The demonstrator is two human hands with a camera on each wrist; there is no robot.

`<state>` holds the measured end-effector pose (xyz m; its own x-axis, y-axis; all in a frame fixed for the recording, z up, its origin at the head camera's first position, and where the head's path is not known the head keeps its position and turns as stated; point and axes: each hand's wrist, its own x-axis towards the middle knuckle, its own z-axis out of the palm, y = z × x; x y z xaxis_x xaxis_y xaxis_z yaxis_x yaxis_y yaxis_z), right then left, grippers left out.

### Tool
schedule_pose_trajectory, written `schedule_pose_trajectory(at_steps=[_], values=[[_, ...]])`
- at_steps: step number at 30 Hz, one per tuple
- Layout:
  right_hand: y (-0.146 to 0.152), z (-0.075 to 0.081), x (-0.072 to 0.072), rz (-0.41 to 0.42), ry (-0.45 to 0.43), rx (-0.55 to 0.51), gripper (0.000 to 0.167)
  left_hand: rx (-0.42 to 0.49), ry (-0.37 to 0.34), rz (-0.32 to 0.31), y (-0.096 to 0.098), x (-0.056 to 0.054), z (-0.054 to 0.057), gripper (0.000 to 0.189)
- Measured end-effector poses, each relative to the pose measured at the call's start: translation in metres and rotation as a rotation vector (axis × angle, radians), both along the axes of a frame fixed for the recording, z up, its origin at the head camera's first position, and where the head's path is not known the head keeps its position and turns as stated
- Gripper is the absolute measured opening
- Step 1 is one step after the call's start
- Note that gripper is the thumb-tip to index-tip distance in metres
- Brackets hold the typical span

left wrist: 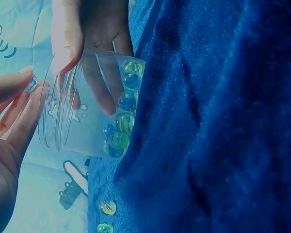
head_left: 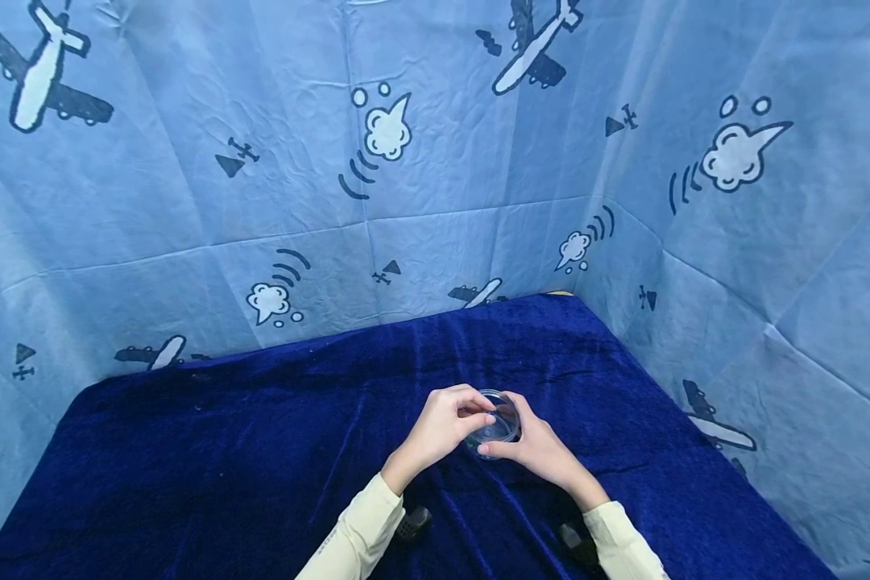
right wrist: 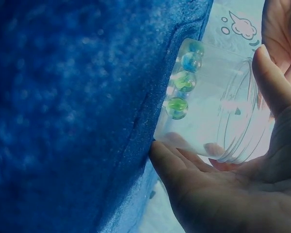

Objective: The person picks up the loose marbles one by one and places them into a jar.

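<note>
A clear plastic jar (left wrist: 82,141) stands without a lid on the blue cloth. Several glass marbles (left wrist: 124,123) with green and blue swirls lie along its bottom, also visible in the right wrist view (right wrist: 185,81). My right hand (head_left: 540,447) grips the jar's side, thumb near the threaded rim and fingers round the far wall. Over the mouth is my left hand (head_left: 442,423), its thumb and fingertips pinching one small glass marble (left wrist: 32,84) just outside the rim in the left wrist view. That marble cannot be made out in the head view.
Two loose marbles, a yellowish one (left wrist: 107,208) and a greenish one (left wrist: 105,228), lie on the cloth beside the jar. Dark blue velvet (head_left: 225,451) covers the table. Light blue curtains (head_left: 297,161) printed with planes hang behind it and on the right.
</note>
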<state>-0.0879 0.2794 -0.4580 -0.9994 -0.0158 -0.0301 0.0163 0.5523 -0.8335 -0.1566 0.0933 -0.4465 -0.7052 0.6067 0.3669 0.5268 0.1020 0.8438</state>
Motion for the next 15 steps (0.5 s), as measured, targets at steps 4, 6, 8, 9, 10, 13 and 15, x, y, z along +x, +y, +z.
schedule_pose_trajectory(at_steps=[4, 6, 8, 9, 10, 13, 15], values=[[0.0, -0.0007, 0.0, -0.01, 0.004, 0.017, 0.092, 0.007, 0.005, -0.007, 0.0024, -0.0001, -0.0004, 0.01], [0.0, -0.0012, -0.0002, -0.013, 0.007, 0.024, 0.093, 0.012, 0.004, -0.011, 0.0034, 0.0002, 0.0002, 0.01], [0.0001, -0.0017, -0.0003, -0.016, 0.01, 0.028, 0.093, 0.014, -0.002, -0.016, 0.0046, 0.0002, 0.0002, 0.01], [0.0002, -0.0018, -0.0003, -0.016, 0.01, 0.029, 0.093, 0.012, -0.008, -0.018, 0.0051, 0.0003, 0.0003, 0.01], [0.0004, -0.002, -0.0004, -0.016, 0.01, 0.028, 0.093, 0.009, -0.014, -0.02, 0.0056, 0.0004, 0.0004, 0.01], [0.0011, -0.0022, -0.0004, -0.015, 0.007, 0.024, 0.093, 0.002, -0.03, -0.025, 0.0071, 0.0006, 0.0001, 0.01], [0.0014, -0.0021, -0.0005, -0.012, 0.007, 0.014, 0.092, -0.003, -0.034, -0.025, 0.0083, 0.0005, -0.0002, 0.01]])
